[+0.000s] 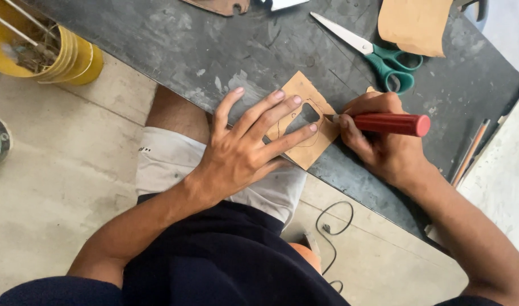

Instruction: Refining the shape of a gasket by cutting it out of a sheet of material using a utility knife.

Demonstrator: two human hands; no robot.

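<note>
Two hands on one small tan cardboard piece (302,120), which lies flat on the dark worktop (214,45) at its near edge. My left hand (245,148) lies spread over it, fingers apart, pinning it down. My right hand (378,144) has its fingers clamped round a red-handled knife (391,123), tip at the card's right edge beside a hole already cut through. I judge this as mid-cut along the drawn outline; the next stroke calls for steady downward pressure and left fingertips kept off the blade line. Green-handled scissors (378,52) and another brown sheet (414,24) lie farther back, well apart from the card. Hard to make out: the blade itself, mostly hidden by my fingers; the outline under my left hand; yellow bucket (61,54) cut off at the corner.
</note>
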